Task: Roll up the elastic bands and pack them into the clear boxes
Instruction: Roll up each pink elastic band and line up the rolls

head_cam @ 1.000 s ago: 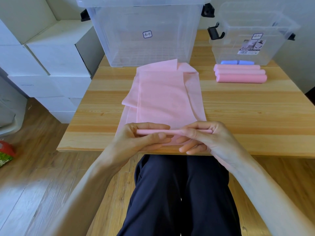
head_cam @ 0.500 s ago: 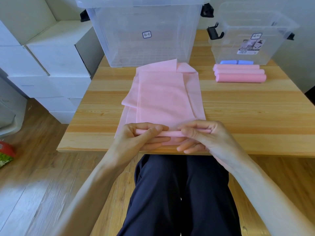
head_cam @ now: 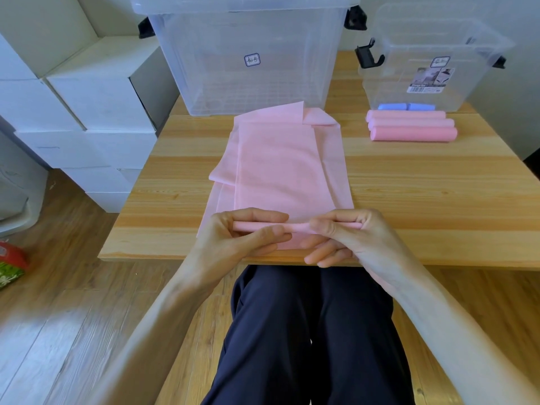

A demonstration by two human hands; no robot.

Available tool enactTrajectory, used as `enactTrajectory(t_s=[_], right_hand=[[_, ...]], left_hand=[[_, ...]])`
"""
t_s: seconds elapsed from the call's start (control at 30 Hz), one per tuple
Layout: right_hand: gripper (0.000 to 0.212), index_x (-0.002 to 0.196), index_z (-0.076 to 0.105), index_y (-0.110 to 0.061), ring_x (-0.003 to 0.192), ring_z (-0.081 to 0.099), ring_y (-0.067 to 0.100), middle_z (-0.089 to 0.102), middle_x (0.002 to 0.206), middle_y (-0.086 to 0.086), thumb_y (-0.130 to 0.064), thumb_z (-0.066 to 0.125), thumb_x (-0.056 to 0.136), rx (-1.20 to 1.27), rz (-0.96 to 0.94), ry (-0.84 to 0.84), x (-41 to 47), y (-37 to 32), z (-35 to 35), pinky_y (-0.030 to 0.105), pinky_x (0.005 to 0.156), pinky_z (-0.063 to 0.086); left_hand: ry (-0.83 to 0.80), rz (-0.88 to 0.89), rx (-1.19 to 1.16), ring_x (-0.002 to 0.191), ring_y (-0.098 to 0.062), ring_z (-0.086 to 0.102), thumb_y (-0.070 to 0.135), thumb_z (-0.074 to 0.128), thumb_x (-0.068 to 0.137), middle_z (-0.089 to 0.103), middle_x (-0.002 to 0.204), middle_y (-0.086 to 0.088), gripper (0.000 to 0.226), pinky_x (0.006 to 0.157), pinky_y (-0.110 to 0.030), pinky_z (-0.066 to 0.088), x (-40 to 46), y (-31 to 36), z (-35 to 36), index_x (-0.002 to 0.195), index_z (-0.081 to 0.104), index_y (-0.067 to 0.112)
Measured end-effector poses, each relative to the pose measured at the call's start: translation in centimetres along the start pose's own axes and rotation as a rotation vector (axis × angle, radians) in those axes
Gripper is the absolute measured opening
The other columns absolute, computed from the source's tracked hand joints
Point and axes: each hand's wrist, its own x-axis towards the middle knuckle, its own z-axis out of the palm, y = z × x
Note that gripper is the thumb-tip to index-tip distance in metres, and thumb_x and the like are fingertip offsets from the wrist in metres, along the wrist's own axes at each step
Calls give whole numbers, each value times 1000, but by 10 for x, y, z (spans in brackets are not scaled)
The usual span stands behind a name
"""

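Pink elastic band (head_cam: 280, 171) is now rolled slightly tighter at the table's near edge, pinched by left hand (head_cam: 233, 238) and right hand (head_cam: 350, 238); rolling barely begun.

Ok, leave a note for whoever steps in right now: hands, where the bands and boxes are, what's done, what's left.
Left hand and right hand: both pinch the started roll at the near end of the pink band, near the table edge.
Most of the band lies flat, unrolled, toward the big clear box.
Done: three pink rolls lie in front of the small clear box; a blue roll sits right behind them.
Left: finish rolling, pack the rolls.
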Motion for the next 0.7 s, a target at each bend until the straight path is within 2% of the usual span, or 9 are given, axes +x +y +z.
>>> enactTrajectory(t_s=[0.13, 0.23, 0.4, 0.53, 0.7], right_hand=[[32, 105, 74, -12, 75, 76, 29, 77, 88, 13, -28, 73, 77, 49, 1, 4, 1, 0, 0, 24, 61, 60], [28, 98, 74, -7, 76, 76, 28, 77, 92, 11, -25, 72, 77, 40, -16, 20, 1, 0, -2, 24, 61, 60], [35, 99, 73, -5, 65, 74, 28, 76, 82, 17, -34, 69, 79, 64, 18, 46, 1, 0, 0, 23, 53, 58], [30, 97, 75, -8, 64, 74, 29, 75, 78, 19, -26, 74, 74, 50, 7, 21, 0, -1, -1, 25, 53, 58], [34, 94, 75, -3, 62, 73, 27, 74, 77, 19, -32, 73, 75, 47, 25, 39, 1, -1, -1, 25, 52, 58]], left_hand=[[15, -12, -2, 90, -21, 76, 23, 69, 78, 78, 93, -11, 27, 74, -23, 60, 0, 0, 0, 98, 75, 6], [-12, -22, 11, 93, -20, 75, 29, 66, 80, 78, 97, -9, 31, 78, -24, 60, 0, 1, -1, 101, 75, 9], [2, -25, 8, 91, -19, 75, 28, 66, 79, 78, 95, -10, 29, 75, -20, 59, 1, 2, 0, 99, 75, 10], [3, -22, 13, 92, -19, 75, 28, 65, 79, 78, 95, -11, 31, 75, -20, 59, 0, 2, 0, 102, 75, 10], [-9, -23, 21, 93, -20, 75, 26, 69, 77, 78, 94, -11, 30, 77, -23, 60, 0, 2, 2, 100, 75, 9]])
